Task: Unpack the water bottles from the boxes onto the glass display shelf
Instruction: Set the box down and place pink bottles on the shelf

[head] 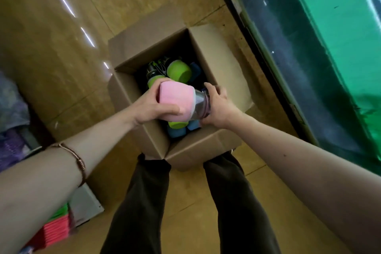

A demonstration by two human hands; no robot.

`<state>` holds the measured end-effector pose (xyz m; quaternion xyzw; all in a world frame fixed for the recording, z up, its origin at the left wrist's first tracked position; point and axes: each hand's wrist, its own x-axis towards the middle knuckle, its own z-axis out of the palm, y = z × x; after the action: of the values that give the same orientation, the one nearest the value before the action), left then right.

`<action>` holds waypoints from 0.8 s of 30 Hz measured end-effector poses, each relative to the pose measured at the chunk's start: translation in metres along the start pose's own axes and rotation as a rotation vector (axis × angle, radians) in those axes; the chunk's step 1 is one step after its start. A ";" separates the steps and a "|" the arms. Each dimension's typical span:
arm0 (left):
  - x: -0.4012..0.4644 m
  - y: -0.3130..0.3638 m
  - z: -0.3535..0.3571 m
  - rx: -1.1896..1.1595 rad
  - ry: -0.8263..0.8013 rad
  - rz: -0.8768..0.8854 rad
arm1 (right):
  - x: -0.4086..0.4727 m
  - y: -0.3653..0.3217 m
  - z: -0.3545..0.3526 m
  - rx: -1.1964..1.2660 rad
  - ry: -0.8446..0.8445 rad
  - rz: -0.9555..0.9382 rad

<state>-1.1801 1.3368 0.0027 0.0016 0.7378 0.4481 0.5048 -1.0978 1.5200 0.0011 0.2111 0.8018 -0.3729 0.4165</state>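
Bottle [181, 103], pink sleeve, held sideways over the open box [132, 97]: my left hand [153, 107] grips its sleeve, my right hand [218, 107] its dark end. No label legible.

Glossy tan floor tiles [51, 27] are reflecting streaks of overhead light. A dark-framed glass cabinet [299, 57] with green backing is standing along the right. Coloured stacked goods [57, 227] are lying at lower left.

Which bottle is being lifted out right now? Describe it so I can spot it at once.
Find the open cardboard box on the floor, in front of the person's legs. Held sideways above its opening, between the left hand and right hand, is the bottle. It alone has a pink sleeve; those still inside the box are green or blue.
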 end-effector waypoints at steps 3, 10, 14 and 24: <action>-0.029 0.032 -0.005 -0.070 0.001 0.057 | -0.034 -0.022 -0.025 -0.016 0.056 -0.064; -0.108 0.119 -0.034 -0.378 0.008 0.193 | -0.131 -0.088 -0.073 0.030 0.278 -0.141; -0.165 0.171 -0.061 -0.400 -0.119 0.304 | -0.196 -0.134 -0.094 0.095 0.403 -0.180; -0.270 0.294 -0.101 -0.054 -0.072 0.812 | -0.325 -0.231 -0.166 -0.024 0.711 -0.281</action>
<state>-1.2561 1.3236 0.4073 0.2952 0.6470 0.6300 0.3120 -1.1492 1.4932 0.4294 0.2103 0.9218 -0.3203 0.0596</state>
